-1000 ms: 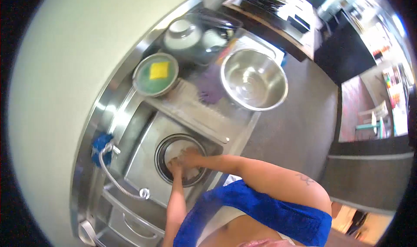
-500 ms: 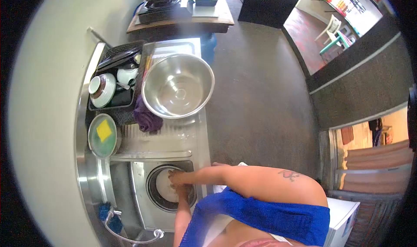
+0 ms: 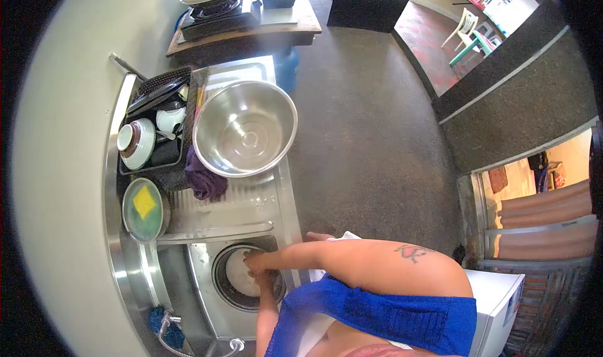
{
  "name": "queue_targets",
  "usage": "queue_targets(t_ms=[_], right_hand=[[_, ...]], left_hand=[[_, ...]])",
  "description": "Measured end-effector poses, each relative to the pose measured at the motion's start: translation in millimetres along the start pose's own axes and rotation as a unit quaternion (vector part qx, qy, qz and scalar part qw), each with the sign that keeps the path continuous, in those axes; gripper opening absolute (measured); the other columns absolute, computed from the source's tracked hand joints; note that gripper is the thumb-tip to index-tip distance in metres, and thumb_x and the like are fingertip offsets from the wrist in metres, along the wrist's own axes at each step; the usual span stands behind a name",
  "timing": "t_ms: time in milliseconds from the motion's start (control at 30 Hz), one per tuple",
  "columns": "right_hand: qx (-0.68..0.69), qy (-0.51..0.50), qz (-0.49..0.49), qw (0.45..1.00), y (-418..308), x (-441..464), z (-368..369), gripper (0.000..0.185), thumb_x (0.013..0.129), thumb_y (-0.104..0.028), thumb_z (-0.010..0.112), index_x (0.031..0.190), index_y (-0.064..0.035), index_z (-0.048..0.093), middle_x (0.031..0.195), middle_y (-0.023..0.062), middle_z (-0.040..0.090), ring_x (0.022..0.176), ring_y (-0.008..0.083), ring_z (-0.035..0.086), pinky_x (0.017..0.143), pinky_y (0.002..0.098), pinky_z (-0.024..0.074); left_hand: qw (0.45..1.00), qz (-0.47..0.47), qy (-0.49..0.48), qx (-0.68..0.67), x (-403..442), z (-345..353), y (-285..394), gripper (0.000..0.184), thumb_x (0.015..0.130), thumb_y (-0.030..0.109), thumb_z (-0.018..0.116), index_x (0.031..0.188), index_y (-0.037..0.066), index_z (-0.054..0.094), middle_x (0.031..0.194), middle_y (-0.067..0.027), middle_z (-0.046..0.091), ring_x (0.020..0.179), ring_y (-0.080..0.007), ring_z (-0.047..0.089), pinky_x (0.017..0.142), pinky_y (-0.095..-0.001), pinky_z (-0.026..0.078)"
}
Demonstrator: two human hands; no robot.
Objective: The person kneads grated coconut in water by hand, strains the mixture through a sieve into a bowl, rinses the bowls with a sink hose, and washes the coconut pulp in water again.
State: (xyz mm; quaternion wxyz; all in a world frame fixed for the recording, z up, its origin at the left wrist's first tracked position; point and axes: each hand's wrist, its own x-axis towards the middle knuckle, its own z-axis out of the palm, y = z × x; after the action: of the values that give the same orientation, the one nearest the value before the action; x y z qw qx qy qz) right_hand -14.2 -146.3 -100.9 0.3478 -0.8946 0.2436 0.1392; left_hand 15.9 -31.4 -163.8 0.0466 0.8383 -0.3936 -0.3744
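Observation:
A round dark-rimmed pot [image 3: 227, 293] stands in the steel sink basin, with pale, whitish contents [image 3: 242, 280] that look like rice or cloudy water. Over the pot's inside, my right hand [image 3: 254, 261] reaches in from the right, its fingers bent together; whatever they grip is hidden. My left hand [image 3: 264, 280] comes in from below, touching or very close to the right one. Its fingers are mostly covered, so their closure is unclear.
A large steel bowl [image 3: 245, 131] rests on the drainboard beside a purple cloth [image 3: 206, 182]. Toward the wall, a green-bottomed bowl [image 3: 147, 222] holds a yellow sponge [image 3: 144, 203]. A dish rack [image 3: 154, 83] with crockery stands behind. The faucet [image 3: 168, 319] is at lower left.
The view has shifted slightly, so the counter items sit a little farther left. Both hands remain together in the pot, with only slight movement.

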Motion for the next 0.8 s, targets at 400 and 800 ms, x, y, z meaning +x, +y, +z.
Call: queue_targets(t_ms=[400,800], right_hand=[[0.030,0.039,0.051,0.998,-8,3,11,0.051,0.072,-0.017,0.065,0.121,-0.0111,0.053,0.129,0.0141,0.050,0.120,0.0343,0.046,0.098,0.0445,0.0394],[0.031,0.055,0.200,0.978,-44,-7,12,0.055,0.077,-0.012,0.063,0.129,-0.0126,0.046,0.132,0.0124,0.048,0.125,0.0311,0.040,0.102,0.0455,0.0348]], left_hand=[[1.000,-0.003,-0.018,-0.008,20,-1,-5,0.051,0.081,0.030,0.058,0.124,0.004,0.049,0.131,-0.0204,0.044,0.123,-0.0394,0.038,0.103,-0.0457,0.031],[0.998,-0.025,-0.021,-0.047,34,2,-21,0.051,0.081,0.030,0.057,0.123,0.003,0.049,0.129,-0.0206,0.046,0.123,-0.0400,0.038,0.103,-0.0456,0.032]])
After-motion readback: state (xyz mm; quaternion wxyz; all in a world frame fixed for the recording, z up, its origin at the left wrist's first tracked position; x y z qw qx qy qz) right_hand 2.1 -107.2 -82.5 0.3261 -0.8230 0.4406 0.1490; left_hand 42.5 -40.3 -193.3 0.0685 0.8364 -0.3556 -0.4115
